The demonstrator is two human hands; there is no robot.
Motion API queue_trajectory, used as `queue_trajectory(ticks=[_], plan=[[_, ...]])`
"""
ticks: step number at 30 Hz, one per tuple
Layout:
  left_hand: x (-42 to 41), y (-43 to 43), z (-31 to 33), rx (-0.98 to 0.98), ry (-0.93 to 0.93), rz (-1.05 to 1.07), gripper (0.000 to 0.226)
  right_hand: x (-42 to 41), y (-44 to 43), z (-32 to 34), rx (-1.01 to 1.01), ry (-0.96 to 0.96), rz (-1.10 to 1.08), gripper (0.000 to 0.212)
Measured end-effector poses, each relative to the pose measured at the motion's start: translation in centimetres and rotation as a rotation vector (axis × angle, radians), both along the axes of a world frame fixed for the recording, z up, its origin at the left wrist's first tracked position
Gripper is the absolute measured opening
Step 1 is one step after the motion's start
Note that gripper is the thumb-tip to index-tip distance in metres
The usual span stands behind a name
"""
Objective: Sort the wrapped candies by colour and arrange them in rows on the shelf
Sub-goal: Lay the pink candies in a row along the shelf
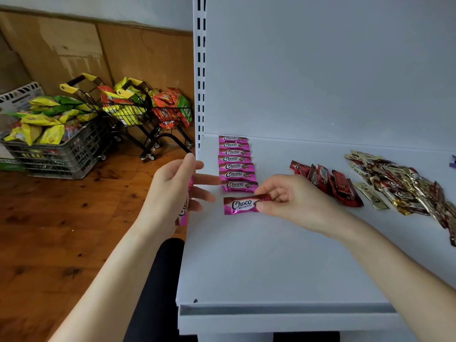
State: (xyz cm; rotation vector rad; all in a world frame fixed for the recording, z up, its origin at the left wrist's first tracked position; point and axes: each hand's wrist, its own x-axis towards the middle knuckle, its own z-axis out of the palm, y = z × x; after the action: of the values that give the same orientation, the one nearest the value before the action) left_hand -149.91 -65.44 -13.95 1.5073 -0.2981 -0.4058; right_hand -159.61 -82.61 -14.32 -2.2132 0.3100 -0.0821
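the pink candy [243, 205] runs left to right, parallel to the pink row [235, 164] just behind it on the shelf [271, 255]. the right hand [291, 201] pinches its right end. the left hand [172, 188], at the shelf's left edge, holds another pink candy [185, 208] upright. bare shelf lies nearer the person.

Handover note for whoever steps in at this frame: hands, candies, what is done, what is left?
Left hand: holds a spare pink candy off the shelf's left edge.
Right hand: pinches the eighth pink candy by its right end, at the near end of the pink row.
Done: seven pink candies lie in a row on the shelf, running from the back panel towards the front.
Left: set down both held pinks, then sort the red candies and the gold candies, which lie in loose heaps to the right, into rows.
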Motion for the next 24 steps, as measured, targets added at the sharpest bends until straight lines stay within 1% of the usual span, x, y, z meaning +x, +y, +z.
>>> queue_trajectory(ticks=[2, 4, 5, 7, 9, 15, 19, 24], plan=[[0.4, 0.1, -0.1, -0.055, 0.085, 0.004, 0.032, 0.0, -0.1, -0.7, -0.201, -0.028, -0.009, 0.012], [0.6, 0.1, -0.1, -0.163, 0.223, -0.032, 0.035, -0.1, 0.0, -1.1, -0.392, -0.075, -0.02, 0.022], [0.6, 0.1, 0.0, -0.21, 0.275, -0.057, 0.032, -0.2, 0.0, -1.1, -0.418, -0.093, -0.011, 0.023], [0.7, 0.2, 0.1, -0.258, 0.322, -0.094, 0.022, -0.3, 0.3, -1.1, -0.402, -0.116, 0.029, 0.016], [0.8, 0.2, -0.1, -0.277, 0.32, -0.092, 0.018, -0.3, 0.4, -1.2, -0.394, -0.121, 0.053, 0.012], [1.1, 0.3, -0.3, -0.342, 0.247, -0.006, 0.029, 0.3, 0.7, -1.8, -0.443, -0.16, 0.011, 0.015], [1.1, 0.6, -0.3, -0.361, 0.214, -0.065, 0.029, 0.3, 0.7, -1.9, -0.444, -0.18, -0.006, 0.014], [1.0, 0.3, -0.4, -0.389, 0.223, -0.023, 0.025, 0.4, 0.7, -2.0, -0.441, -0.184, -0.008, 0.015]])
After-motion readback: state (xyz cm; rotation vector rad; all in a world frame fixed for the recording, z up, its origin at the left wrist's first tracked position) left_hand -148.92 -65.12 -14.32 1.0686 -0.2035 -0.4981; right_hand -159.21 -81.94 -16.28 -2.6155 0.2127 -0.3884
